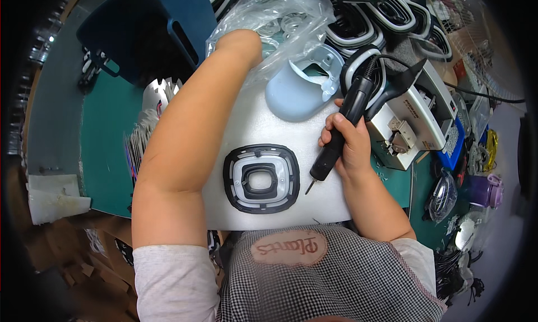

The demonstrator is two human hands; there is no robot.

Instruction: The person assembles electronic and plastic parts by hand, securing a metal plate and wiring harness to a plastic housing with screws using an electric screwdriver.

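My right hand (348,140) is wrapped round a black electric screwdriver (340,136), whose thin bit slants down toward the white foam mat (314,210). My left hand (242,43) reaches into a clear plastic bag (305,14) of clear ring-shaped parts at the far side. Its fingers are hidden beyond the wrist, so their pose does not show. Flat on the mat, between my forearms, lies a rounded black frame (229,179) with a light grey inner ring and an opening in its middle. A pale blue curved plastic housing (294,95) rests beyond it, left of the screwdriver.
A dark blue bin (190,19) stands at the far left. Stacked black-and-white frames (350,28) crowd the back. To the right is a boxy white screw-feeding machine (417,117), with a blue tray (455,145) and purple bottle (483,191) beyond. A card stack (134,151) sits beside my left arm.
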